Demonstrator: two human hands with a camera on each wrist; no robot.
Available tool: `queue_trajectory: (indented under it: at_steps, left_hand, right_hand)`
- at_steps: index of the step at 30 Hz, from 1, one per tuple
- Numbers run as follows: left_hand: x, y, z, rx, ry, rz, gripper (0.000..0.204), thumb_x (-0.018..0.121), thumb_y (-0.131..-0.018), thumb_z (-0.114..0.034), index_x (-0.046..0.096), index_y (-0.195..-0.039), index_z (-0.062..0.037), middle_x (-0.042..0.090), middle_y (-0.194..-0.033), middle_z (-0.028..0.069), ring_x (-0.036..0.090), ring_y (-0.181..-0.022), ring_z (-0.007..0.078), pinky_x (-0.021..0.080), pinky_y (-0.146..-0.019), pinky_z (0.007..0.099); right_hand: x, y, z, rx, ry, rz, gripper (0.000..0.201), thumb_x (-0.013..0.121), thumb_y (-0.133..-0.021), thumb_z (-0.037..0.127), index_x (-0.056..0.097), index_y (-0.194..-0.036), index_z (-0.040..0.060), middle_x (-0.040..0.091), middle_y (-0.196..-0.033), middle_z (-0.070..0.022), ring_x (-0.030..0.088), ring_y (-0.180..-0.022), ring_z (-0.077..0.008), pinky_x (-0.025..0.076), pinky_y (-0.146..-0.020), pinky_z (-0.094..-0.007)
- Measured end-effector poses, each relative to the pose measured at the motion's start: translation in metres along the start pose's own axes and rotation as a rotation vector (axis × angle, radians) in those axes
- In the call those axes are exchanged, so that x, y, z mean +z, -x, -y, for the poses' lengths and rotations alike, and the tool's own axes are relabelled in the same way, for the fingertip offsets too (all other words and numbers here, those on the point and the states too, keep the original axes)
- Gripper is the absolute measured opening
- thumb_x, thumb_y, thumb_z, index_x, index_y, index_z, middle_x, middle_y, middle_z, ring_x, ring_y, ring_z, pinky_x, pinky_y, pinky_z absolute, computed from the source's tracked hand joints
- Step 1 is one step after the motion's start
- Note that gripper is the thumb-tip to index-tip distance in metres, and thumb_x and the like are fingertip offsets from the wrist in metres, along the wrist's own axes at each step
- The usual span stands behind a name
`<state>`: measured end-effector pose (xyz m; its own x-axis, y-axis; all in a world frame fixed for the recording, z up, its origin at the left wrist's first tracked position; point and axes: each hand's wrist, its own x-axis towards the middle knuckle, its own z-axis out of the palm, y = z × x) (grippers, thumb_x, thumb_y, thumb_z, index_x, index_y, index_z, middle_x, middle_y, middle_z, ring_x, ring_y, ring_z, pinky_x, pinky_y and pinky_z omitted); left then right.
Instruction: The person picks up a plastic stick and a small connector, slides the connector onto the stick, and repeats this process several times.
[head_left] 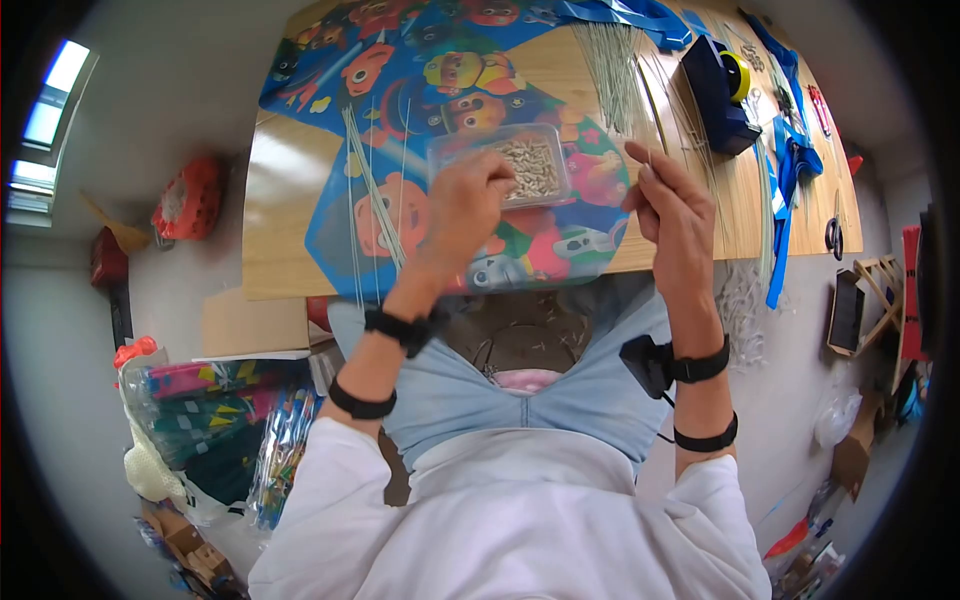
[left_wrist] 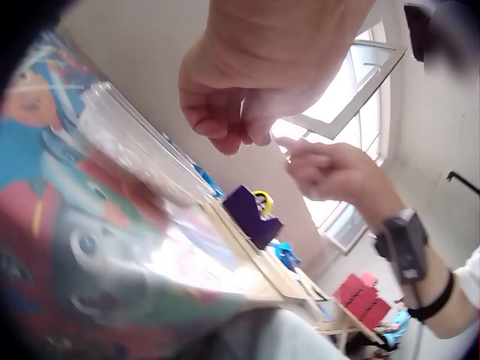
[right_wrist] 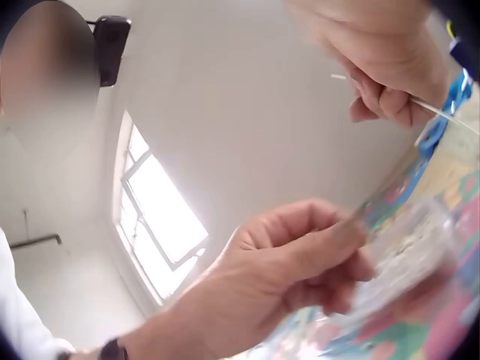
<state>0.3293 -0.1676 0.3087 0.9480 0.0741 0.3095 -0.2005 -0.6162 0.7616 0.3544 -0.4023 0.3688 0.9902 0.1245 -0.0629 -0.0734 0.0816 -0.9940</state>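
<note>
The person's right grip (head_left: pixel 680 205) is closing on a thin pale stick (right_wrist: pixel 435 109), its fingers curling around it, with one short end poking out past the hand. The left grip (head_left: pixel 465 215) is hovering over the left part of a clear plastic container (head_left: pixel 455 148), fingers bent and thumb near the index finger — whether anything small is sitting between them, one cannot tell. Small pale pieces (head_left: pixel 530 168) are filling the container's right side.

The container is resting on a cartoon-printed sheet (head_left: pixel 450 100), which is covering much of the wooden tabletop (head_left: pixel 275 200). Loose sticks (head_left: pixel 372 190) are lying across the sheet to the left, while a larger bundle of rods (head_left: pixel 612 75) is fanning out at the far side. Beyond the right grip, a dark tape dispenser (head_left: pixel 708 95) is standing near blue ribbon (head_left: pixel 790 165).

Around the room, a window (head_left: pixel 45 120) is letting in light at the left — and a cardboard box (head_left: pixel 255 322) is sitting below the tabletop's left edge.
</note>
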Motion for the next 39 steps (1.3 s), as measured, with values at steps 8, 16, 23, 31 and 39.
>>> queue_trajectory:
  at_steps: [8, 16, 23, 31, 39]
  left_hand:
    - [0.028, -0.034, 0.048, 0.017, -0.148, 0.221, 0.008, 0.068, -0.075, -0.004, 0.066, -0.081, 0.0012, 0.064, -0.077, 0.0139, 0.063, -0.072, 0.0244, 0.048, -0.066, 0.0351]
    - [-0.011, -0.033, 0.027, -0.401, 0.386, 0.090, 0.004, 0.066, -0.088, -0.005, 0.065, -0.088, -0.0013, 0.071, -0.085, 0.0087, 0.068, -0.068, 0.0169, 0.052, -0.060, 0.0270]
    - [-0.026, -0.022, 0.031, -0.519, 0.672, 0.040, 0.008, 0.065, -0.094, -0.009, 0.061, -0.093, -0.0016, 0.071, -0.087, 0.0133, 0.072, -0.075, 0.0185, 0.058, -0.065, 0.0274]
    - [-0.031, 0.001, 0.008, -0.519, 0.964, 0.076, 0.008, 0.066, -0.094, -0.008, 0.061, -0.095, -0.0020, 0.071, -0.091, 0.0137, 0.070, -0.078, 0.0173, 0.058, -0.068, 0.0280]
    - [-0.015, 0.052, -0.056, -0.417, 1.073, 0.008, 0.007, 0.069, -0.091, -0.004, 0.063, -0.095, -0.0031, 0.067, -0.087, 0.0057, 0.061, -0.070, 0.0118, 0.051, -0.065, 0.0237]
  right_hand:
    - [-0.023, 0.045, -0.021, 0.072, 0.265, 0.000, 0.028, 0.058, -0.097, 0.006, 0.066, -0.124, 0.0019, 0.058, -0.071, 0.0001, 0.056, -0.062, -0.0063, 0.040, -0.057, -0.0220]
    - [-0.014, 0.066, -0.033, 0.004, 0.257, 0.063, 0.028, 0.056, -0.097, 0.004, 0.067, -0.123, 0.0026, 0.057, -0.070, 0.0009, 0.054, -0.061, -0.0066, 0.042, -0.055, -0.0231]
    - [0.006, 0.078, -0.028, 0.012, 0.315, 0.146, 0.026, 0.057, -0.097, 0.003, 0.068, -0.121, 0.0027, 0.057, -0.066, -0.0017, 0.055, -0.058, -0.0082, 0.044, -0.055, -0.0242]
    - [0.011, 0.088, -0.015, -0.087, 0.468, 0.130, 0.022, 0.059, -0.096, 0.004, 0.068, -0.115, 0.0006, 0.059, -0.063, -0.0054, 0.058, -0.058, -0.0102, 0.046, -0.055, -0.0258]
    - [0.036, 0.085, 0.004, -0.071, 0.218, 0.090, 0.010, 0.060, -0.093, 0.004, 0.066, -0.098, -0.0032, 0.062, -0.069, -0.0039, 0.061, -0.063, -0.0093, 0.048, -0.060, -0.0252]
